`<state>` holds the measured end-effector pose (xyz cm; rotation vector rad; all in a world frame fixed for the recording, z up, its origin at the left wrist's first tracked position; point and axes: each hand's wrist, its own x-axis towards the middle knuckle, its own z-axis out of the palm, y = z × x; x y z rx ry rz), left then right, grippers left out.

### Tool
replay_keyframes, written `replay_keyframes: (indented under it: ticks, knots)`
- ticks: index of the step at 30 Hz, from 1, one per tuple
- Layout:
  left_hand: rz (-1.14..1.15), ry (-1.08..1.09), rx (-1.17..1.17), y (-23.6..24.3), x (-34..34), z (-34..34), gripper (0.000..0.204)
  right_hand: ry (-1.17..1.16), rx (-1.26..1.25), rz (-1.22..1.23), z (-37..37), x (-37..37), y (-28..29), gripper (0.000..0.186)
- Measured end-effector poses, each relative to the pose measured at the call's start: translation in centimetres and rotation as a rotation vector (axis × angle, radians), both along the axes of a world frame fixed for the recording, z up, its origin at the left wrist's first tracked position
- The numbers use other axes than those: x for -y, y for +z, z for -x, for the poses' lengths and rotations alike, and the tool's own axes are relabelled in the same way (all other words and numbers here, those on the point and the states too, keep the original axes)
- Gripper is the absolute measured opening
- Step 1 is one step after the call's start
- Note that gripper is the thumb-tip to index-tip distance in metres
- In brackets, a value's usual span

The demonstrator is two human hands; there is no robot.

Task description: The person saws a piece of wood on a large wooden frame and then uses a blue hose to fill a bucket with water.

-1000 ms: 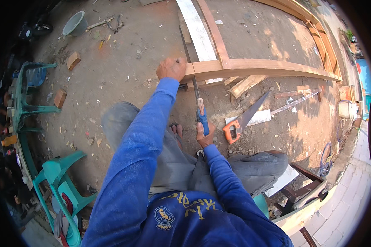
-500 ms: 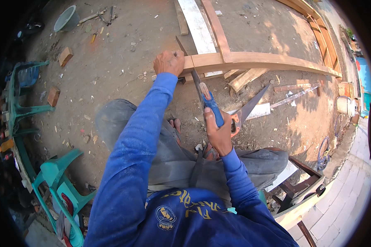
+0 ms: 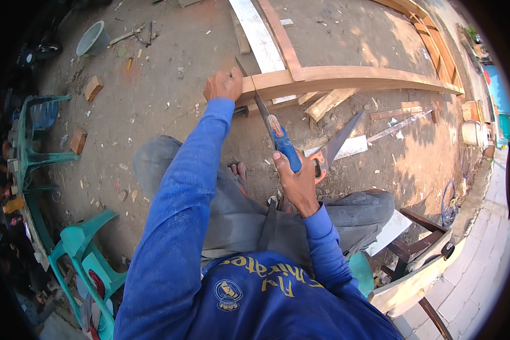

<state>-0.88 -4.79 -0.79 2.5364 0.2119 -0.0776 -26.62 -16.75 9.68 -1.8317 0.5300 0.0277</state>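
Observation:
A long wooden beam (image 3: 374,78) of a frame runs across in front of me, joined by a thinner crosspiece (image 3: 279,37). My left hand (image 3: 223,85) is closed over the beam's left end, fingers mostly hidden behind it. In my right hand (image 3: 298,180) is a hand saw (image 3: 286,146) with a blue, worn handle. Its blade sits in the beam a little right of my left hand, and the tip shows beyond the far side. Just right of my right hand, a second hand saw (image 3: 340,139) with an orange handle lies on the ground.
A white board (image 3: 260,39) and a wood offcut (image 3: 334,105) lie under the beam. Green plastic chairs (image 3: 85,238) stand at left, near wood blocks (image 3: 78,140) and a grey bucket (image 3: 93,39). At lower right is a wooden bench-like piece (image 3: 419,272); a white bucket (image 3: 475,133) stands farther off.
My right hand and the blue-handled saw have shifted slightly, with the blade still in the beam. My left hand keeps its hold. The whole view has moved a little.

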Motion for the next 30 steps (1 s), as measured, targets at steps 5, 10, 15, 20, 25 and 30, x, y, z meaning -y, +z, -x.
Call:
replay_keyframes:
  ticks: [5, 10, 15, 20, 25, 30]
  knots:
    - [0.036, -0.023, -0.025, 0.1, -0.5, -0.2, 0.05, -0.011, -0.004, 0.03, 13.8, -0.3, 4.0, 0.029]
    - [0.026, -0.045, -0.004, 1.5, -0.3, -0.8, 0.05, -0.074, 0.119, -0.065, 0.9, -1.2, -3.1, 0.035]
    - [-0.133, -0.162, 0.066, -1.2, 0.2, -0.6, 0.051, -0.06, 0.231, 0.015, -3.6, -0.2, -8.5, 0.027]
    - [-0.074, -0.113, 0.046, -0.5, 0.8, -0.6, 0.055, -0.011, 0.451, 0.019, -0.8, 0.4, -14.4, 0.025]
    - [-0.103, -0.117, 0.085, 0.7, 0.8, -0.1, 0.054, -0.023, 0.231, -0.002, -1.1, 0.1, -4.5, 0.027]
    - [-0.087, -0.111, 0.055, 0.1, -0.2, -1.3, 0.053, 0.055, 0.073, -0.008, 11.1, 0.4, 2.4, 0.029]
